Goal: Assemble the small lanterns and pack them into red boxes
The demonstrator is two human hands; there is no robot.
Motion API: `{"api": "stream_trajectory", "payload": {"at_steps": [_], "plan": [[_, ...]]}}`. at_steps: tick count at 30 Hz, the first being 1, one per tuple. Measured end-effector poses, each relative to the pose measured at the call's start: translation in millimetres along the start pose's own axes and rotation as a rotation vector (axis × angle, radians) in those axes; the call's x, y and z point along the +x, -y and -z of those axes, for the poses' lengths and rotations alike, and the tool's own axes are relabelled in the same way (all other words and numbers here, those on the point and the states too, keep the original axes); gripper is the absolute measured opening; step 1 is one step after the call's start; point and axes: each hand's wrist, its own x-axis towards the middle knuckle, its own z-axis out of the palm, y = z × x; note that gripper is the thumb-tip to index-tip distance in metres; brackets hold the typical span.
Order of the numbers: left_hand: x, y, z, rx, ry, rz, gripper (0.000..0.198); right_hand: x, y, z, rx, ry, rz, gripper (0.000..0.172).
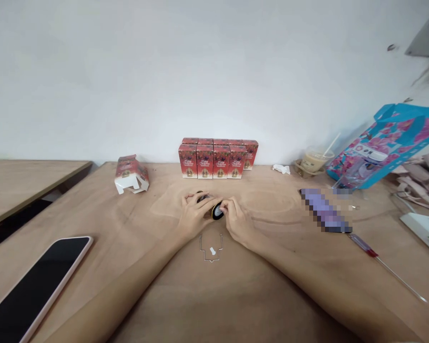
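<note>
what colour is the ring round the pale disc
The ring is mostly black, best in the head view.

Phone [39, 286] at left — milky drink [311, 163] between tissue [281, 169] and floral bag [396, 131].

Dark cylinder [218, 212], gold-edged end, held sideways

Hands meeting mid-table — items lying all around.
Left hand [195, 214] is sitting on the left of a held object [217, 211], right hand [236, 219] at its right end, both over the table [164, 205]; wire frame [211, 261] is lying on the near side, a scrap [213, 251] between its sides. Boxes [212, 162] are standing in rows behind, near the wall [164, 71]; another box [131, 174] is lying left of them, phone [39, 286] near left. Right side — tissue [281, 169], cup [312, 161], bag [375, 143] are running left to right; screwdriver [372, 252] is lying before them.
</note>
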Motion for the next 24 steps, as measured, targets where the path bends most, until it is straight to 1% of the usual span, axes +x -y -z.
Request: {"api": "stream_trajectory", "payload": {"at_steps": [3,7,10,12,15,17,18,22,24], "plan": [[0.7,-1.1,0.6,-0.014,-0.006,0.023,0.037,-0.2,-1.6,0.0,0.051,-0.048,-0.018,0.024],[1.8,0.1,0.3,-0.044,-0.052,0.138,0.037,-0.2,-1.7,3.2,0.151,-0.098,-0.011,0.021],[2.2,2.0,0.2,-0.075,-0.088,0.220,0.038,-0.6,0.2,6.5,0.256,-0.104,0.062,0.023],[2.1,2.8,0.6,-0.094,-0.100,0.253,0.038,-0.3,2.2,8.8,0.339,-0.045,0.172,0.024],[2.2,2.4,2.4,-0.126,-0.082,0.232,0.039,1.6,5.1,12.4,0.364,0.107,0.337,0.027],[2.5,1.3,3.6,-0.134,-0.060,0.200,0.039,3.0,6.2,14.7,0.309,0.172,0.369,0.027],[2.6,0.7,4.1,-0.134,-0.050,0.188,0.039,3.5,6.4,15.7,0.281,0.182,0.367,0.026],[2.4,-0.5,3.4,-0.128,-0.040,0.148,0.039,3.4,5.8,17.3,0.208,0.102,0.329,0.023],[1.7,-0.3,2.1,-0.126,-0.045,0.122,0.039,2.8,5.3,16.7,0.204,0.076,0.338,0.022]]}}
